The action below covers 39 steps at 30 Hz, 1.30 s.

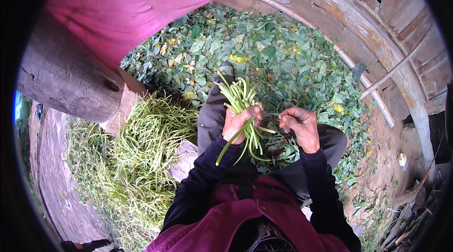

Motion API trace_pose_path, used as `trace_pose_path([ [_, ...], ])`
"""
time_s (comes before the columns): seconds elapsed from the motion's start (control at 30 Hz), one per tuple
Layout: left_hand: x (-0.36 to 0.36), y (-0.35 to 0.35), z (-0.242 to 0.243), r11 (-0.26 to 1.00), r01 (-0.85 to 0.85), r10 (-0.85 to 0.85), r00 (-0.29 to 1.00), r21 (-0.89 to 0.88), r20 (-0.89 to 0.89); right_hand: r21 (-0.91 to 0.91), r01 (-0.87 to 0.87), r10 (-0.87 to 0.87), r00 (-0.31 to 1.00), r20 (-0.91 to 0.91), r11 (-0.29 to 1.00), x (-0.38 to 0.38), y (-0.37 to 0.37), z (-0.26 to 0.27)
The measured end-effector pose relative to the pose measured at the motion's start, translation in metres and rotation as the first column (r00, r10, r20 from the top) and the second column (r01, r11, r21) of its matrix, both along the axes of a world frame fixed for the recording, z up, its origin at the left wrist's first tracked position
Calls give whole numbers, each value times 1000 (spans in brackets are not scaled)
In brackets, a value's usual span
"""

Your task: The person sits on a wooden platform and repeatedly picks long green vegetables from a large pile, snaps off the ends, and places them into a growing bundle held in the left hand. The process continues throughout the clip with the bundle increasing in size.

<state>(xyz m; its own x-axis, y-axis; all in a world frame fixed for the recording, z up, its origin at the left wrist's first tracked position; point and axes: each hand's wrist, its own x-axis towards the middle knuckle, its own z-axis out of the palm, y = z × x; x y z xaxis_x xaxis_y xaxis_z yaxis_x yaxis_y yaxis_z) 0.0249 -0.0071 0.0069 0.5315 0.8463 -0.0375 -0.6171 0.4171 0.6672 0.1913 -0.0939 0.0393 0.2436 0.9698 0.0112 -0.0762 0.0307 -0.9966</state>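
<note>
My left hand (241, 121) is closed around a bundle of green leaf stalks (241, 93), above my lap. The stalks fan out beyond the fist, and their other ends hang over my wrist. To its right, my right hand (299, 126) has its thumb and fingertips pinched together. Something thin and pale seems to run between the two hands, too fine to make out. Beneath and beyond both hands spreads a wide heap of green leaves (283, 57), some of them yellow.
A large pile of loose stalks (148, 145) lies at my left. Beyond it a thick wooden post (70, 75) stands on a stone base, beside a hanging pink cloth (148, 4). A bamboo pole (283, 8) edges the leaves, before a plank wall (400, 7). Dry sticks (407, 216) lie lower right.
</note>
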Motion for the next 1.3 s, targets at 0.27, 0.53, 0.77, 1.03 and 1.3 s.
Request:
trace_pose_path([
  [0.27,-30,39,-2,928,-370,372,922,39,-109,12,261,-259,952,161,965,40,-24,-19],
  [0.53,-8,2,5,907,-166,298,902,388,-312,269,-38,-165,707,688,962,-8,-1,18],
  [0.77,-12,-1,11,795,-122,375,869,594,-323,332,-162,-181,585,791,929,-18,5,33],
  [1.03,-9,-10,10,848,-145,278,941,509,-195,67,-56,42,979,198,996,-20,5,18],
  [1.3,-8,-16,4,941,35,1,994,335,-107,-46,-149,113,886,-450,988,-6,6,14],
])
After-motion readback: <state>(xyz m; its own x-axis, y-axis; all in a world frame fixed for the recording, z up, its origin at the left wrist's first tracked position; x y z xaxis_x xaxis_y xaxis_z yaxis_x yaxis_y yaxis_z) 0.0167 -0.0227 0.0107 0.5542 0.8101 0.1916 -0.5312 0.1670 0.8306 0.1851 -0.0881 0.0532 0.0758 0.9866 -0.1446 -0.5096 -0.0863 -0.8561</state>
